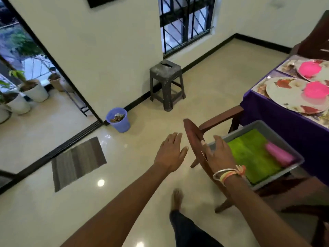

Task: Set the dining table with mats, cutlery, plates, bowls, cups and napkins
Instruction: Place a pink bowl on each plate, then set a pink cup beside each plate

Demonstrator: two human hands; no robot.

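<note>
A grey tray (pixel 263 126) rests on the seat of a wooden chair (pixel 193 134) at the right; inside it lie a folded green napkin (pixel 252 154) and a pink cup (pixel 278 154) on its side. My right hand (pixel 219 152) hovers over the tray's near left corner, fingers spread and empty. My left hand (pixel 170 151) is stretched out flat over the floor, left of the chair back, holding nothing. On the table with the purple cloth (pixel 277 118) lie printed mats, two plates (pixel 277 91) and two upturned pink bowls (pixel 316 90).
A grey plastic stool (pixel 166 82) stands by the wall under the barred window. A blue waste bin (pixel 118 119) sits near the doorway, a striped floor mat (pixel 78 162) before it. White plant pots (pixel 33 90) stand outside. My bare foot (pixel 177 198) is on the tiled floor.
</note>
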